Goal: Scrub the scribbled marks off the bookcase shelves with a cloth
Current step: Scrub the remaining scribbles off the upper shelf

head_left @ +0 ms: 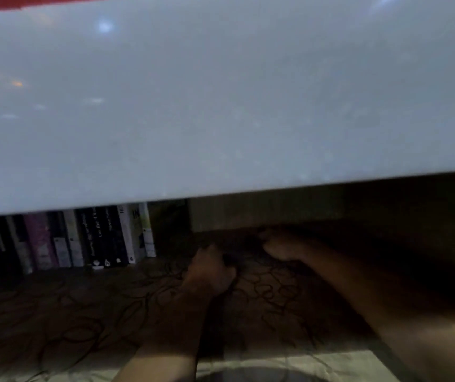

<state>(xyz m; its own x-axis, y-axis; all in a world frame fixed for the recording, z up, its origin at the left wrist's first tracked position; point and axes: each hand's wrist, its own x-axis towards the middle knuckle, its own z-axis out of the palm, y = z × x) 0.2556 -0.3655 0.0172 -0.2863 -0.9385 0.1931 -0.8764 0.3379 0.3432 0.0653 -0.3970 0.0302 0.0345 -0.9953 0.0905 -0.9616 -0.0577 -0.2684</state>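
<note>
Both my arms reach into a dim bookcase shelf (83, 326) whose brown surface is covered in looping black scribbled marks (270, 293). A dark cloth (248, 253) lies bunched on the shelf between my hands, hard to make out in the shadow. My left hand (209, 271) is curled in a fist, gripping the cloth's left end. My right hand (281, 246), farther back, has its fingers curled on the cloth's right end. More scribbles spread across the shelf to the left (88, 307).
A row of upright books (83, 238) stands at the back left of the shelf. The glossy white panel (220, 106) of the shelf above hangs low over my hands. The shelf's back wall (262, 213) is just behind them. A pale floor (275, 365) shows below.
</note>
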